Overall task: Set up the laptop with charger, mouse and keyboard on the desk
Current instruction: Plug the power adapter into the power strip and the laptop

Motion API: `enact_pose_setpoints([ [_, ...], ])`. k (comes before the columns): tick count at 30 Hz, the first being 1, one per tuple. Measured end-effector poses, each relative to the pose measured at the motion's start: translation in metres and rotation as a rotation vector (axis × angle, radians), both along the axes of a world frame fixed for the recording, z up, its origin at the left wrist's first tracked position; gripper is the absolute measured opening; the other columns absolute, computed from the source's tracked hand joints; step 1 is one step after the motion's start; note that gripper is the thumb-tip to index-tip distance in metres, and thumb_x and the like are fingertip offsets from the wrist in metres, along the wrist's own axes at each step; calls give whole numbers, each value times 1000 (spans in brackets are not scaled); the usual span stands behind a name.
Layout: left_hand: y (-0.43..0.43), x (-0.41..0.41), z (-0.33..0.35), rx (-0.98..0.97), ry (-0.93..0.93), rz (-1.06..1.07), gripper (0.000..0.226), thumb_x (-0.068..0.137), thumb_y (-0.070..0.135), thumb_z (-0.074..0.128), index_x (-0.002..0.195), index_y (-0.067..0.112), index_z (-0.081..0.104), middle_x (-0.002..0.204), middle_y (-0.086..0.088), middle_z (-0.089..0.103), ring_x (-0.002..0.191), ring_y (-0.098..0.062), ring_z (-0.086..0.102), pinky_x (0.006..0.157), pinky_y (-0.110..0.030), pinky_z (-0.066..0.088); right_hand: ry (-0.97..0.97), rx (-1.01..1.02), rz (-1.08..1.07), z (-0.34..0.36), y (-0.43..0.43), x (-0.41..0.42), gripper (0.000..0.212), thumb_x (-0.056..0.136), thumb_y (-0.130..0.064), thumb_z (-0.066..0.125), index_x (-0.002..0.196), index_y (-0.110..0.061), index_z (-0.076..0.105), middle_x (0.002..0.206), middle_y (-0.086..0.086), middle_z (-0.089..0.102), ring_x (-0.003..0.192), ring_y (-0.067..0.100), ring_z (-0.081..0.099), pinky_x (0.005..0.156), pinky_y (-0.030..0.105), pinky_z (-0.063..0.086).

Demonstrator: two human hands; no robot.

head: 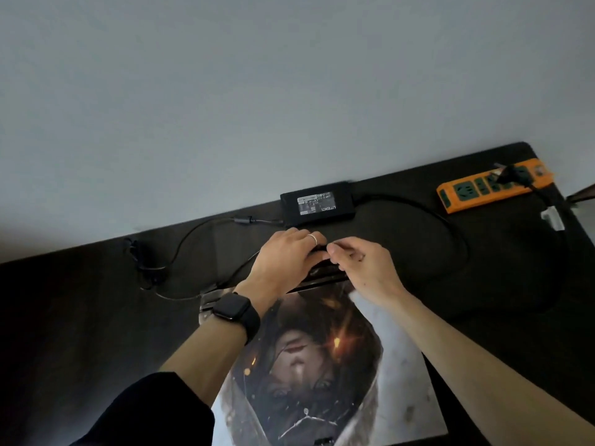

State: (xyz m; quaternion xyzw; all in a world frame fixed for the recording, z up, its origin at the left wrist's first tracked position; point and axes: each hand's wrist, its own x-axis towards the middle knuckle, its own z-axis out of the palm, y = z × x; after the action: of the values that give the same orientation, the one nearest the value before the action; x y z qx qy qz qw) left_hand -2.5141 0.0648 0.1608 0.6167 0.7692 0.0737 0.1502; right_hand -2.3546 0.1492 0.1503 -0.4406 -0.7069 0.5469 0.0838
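A closed laptop (380, 375) with a printed picture on its lid lies on the dark desk (80, 310), right in front of me. Both hands meet at its far edge. My left hand (286, 259), with a ring and a black wrist watch, curls over a small dark plug end of the charger's thin cable (180, 239). My right hand (363, 268) pinches the same dark piece from the right; the plug itself is mostly hidden. Behind the hands, against the wall, the black charger brick (317, 204) lies label up. No mouse or keyboard is in view.
An orange power strip (467, 191) lies at the desk's back right corner with a black plug in it. A thick black cord (450, 226) curves from there to the brick. The thin cable loops over the desk's left part. A pale wall stands directly behind the desk.
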Motion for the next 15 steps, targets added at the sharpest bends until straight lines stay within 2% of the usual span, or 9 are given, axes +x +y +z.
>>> enact_pose_setpoints([
  [2,1,1,-7,-82,-62,98,29,98,48,47,117,30,60,105,5,66,102,-21,59,85,-37,47,-67,194,78,-8,8,4,22,96,-49,57,110,-35,68,96,-16,71,97,4,63,92,37,52],
  [5,-3,-9,-22,-218,-143,287,26,99,48,43,115,31,53,104,2,69,97,-26,63,80,-40,51,-353,437,400,-9,20,10,54,86,-74,47,126,-38,57,117,-14,61,115,16,52,101,42,38],
  [7,-9,-20,-32,-273,-194,388,26,98,51,40,111,31,50,97,0,70,89,-27,65,78,-43,53,-515,464,638,-5,22,9,75,70,-87,48,128,-39,51,124,-10,52,121,20,46,103,45,33],
  [10,-18,-28,-35,-307,-287,434,24,98,49,44,104,29,54,88,4,73,88,-22,67,84,-41,52,-613,451,815,0,21,-3,98,56,-86,66,132,-28,45,129,-1,47,123,25,41,104,48,34],
  [13,-15,-25,-29,-359,-310,424,23,99,46,46,104,27,56,94,2,72,94,-24,64,80,-34,46,-677,419,884,2,27,-20,106,49,-82,76,129,-17,47,129,6,50,121,28,43,99,45,37],
  [15,-10,-22,-25,-397,-260,401,23,99,45,45,106,26,56,100,-3,70,97,-29,63,76,-33,41,-703,412,935,3,31,-25,109,48,-83,76,129,-15,49,129,8,50,121,29,44,98,44,38],
])
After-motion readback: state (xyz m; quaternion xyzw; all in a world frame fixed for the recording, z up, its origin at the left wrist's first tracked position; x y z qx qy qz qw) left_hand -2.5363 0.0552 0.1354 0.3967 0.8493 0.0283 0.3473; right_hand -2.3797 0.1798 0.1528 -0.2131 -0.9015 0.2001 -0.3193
